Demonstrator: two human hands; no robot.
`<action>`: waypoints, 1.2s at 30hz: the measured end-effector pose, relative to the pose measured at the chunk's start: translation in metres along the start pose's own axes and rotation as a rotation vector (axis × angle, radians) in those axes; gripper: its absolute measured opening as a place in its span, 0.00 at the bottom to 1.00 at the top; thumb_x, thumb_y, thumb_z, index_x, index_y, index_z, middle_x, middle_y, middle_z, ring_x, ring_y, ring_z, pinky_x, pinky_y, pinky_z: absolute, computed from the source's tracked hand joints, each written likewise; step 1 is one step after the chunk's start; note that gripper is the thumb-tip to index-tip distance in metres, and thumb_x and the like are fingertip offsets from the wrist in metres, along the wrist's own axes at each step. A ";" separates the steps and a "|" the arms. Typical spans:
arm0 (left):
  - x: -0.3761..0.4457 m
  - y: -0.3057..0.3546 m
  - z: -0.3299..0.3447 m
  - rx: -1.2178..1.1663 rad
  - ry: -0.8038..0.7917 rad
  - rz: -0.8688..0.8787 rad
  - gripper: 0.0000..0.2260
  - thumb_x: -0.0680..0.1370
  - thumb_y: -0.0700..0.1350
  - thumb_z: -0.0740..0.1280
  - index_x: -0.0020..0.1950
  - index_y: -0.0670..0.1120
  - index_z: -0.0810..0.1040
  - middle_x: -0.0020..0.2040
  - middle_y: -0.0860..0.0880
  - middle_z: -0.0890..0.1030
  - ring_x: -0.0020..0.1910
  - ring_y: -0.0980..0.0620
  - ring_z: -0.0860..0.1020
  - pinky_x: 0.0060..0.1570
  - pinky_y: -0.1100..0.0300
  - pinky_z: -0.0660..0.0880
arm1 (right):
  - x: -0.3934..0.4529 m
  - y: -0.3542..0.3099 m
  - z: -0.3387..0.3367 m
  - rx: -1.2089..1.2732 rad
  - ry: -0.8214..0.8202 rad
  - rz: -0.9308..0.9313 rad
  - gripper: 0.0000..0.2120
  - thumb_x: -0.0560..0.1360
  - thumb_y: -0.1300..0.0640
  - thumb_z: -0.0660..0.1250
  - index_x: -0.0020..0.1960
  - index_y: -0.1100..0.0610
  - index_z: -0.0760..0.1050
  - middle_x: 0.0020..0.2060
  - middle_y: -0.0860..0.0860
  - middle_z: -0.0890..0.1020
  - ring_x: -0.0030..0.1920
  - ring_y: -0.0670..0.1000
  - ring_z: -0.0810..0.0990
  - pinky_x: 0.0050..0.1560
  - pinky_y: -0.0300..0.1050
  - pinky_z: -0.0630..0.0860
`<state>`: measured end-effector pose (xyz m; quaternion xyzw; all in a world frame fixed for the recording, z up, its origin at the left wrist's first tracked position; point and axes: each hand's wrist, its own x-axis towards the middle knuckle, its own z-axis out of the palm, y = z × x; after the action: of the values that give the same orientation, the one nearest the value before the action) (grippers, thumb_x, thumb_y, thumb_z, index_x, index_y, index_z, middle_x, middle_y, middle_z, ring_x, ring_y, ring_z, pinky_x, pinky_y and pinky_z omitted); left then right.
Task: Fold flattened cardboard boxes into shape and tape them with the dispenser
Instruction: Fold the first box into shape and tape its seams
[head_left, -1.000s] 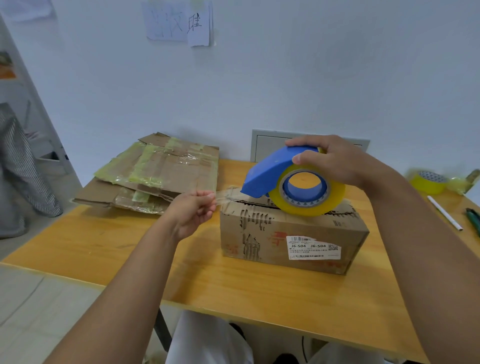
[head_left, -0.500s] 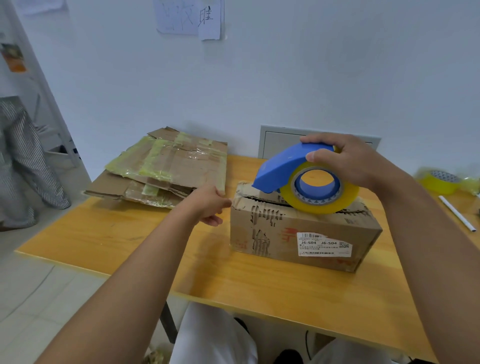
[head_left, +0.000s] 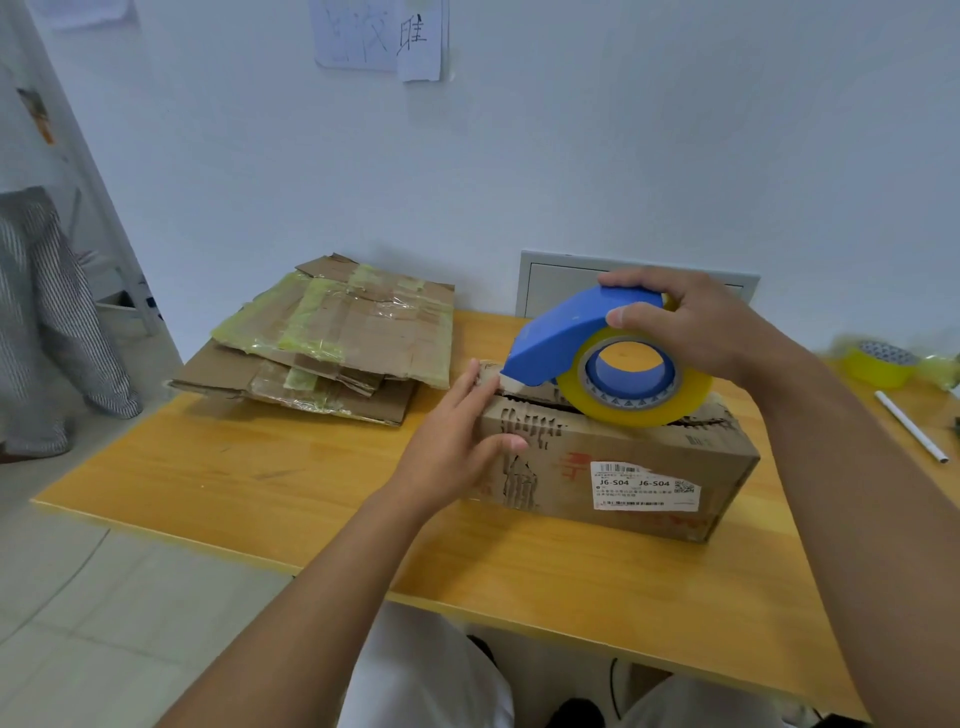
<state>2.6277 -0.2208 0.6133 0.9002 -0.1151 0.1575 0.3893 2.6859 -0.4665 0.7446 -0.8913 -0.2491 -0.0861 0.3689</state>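
A worn folded cardboard box (head_left: 644, 467) with a white label stands on the wooden table (head_left: 249, 478). My right hand (head_left: 691, 327) grips a blue tape dispenser (head_left: 571, 332) loaded with a yellowish tape roll, resting on the box's top near its left end. My left hand (head_left: 457, 441) lies with straight fingers flat against the box's left end, thumb on the front face. A stack of flattened, taped cardboard boxes (head_left: 332, 338) lies at the back left of the table.
A spare yellow tape roll (head_left: 878, 361) and a white pen (head_left: 911, 426) lie at the table's right. A grey panel (head_left: 550, 280) leans on the wall behind the box. Striped cloth (head_left: 47, 312) hangs at far left.
My left hand let go of the pulled-out tape end and moved right, flattening against the box's left end. The dispenser has come down onto the box top.
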 end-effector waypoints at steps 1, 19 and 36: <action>0.003 -0.003 -0.001 0.027 0.001 -0.010 0.37 0.75 0.58 0.70 0.79 0.56 0.57 0.81 0.54 0.52 0.78 0.53 0.56 0.73 0.53 0.61 | 0.000 -0.001 0.001 -0.006 0.002 0.002 0.18 0.78 0.49 0.68 0.68 0.42 0.76 0.61 0.40 0.77 0.60 0.44 0.75 0.61 0.43 0.69; 0.025 -0.002 -0.019 0.437 -0.075 0.114 0.45 0.72 0.72 0.63 0.82 0.52 0.53 0.80 0.55 0.57 0.78 0.54 0.56 0.76 0.52 0.59 | 0.000 0.008 0.003 0.107 0.024 -0.021 0.20 0.77 0.44 0.69 0.68 0.42 0.75 0.61 0.39 0.78 0.60 0.38 0.76 0.58 0.36 0.70; 0.035 0.004 -0.016 0.500 -0.125 0.105 0.36 0.74 0.68 0.62 0.79 0.56 0.62 0.79 0.56 0.59 0.79 0.58 0.54 0.72 0.53 0.63 | -0.026 0.026 -0.044 0.098 0.020 0.019 0.13 0.76 0.48 0.70 0.60 0.40 0.79 0.57 0.38 0.80 0.56 0.39 0.78 0.56 0.37 0.72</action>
<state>2.6554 -0.2147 0.6389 0.9692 -0.1431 0.1452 0.1383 2.6778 -0.5227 0.7515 -0.8735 -0.2407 -0.0792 0.4156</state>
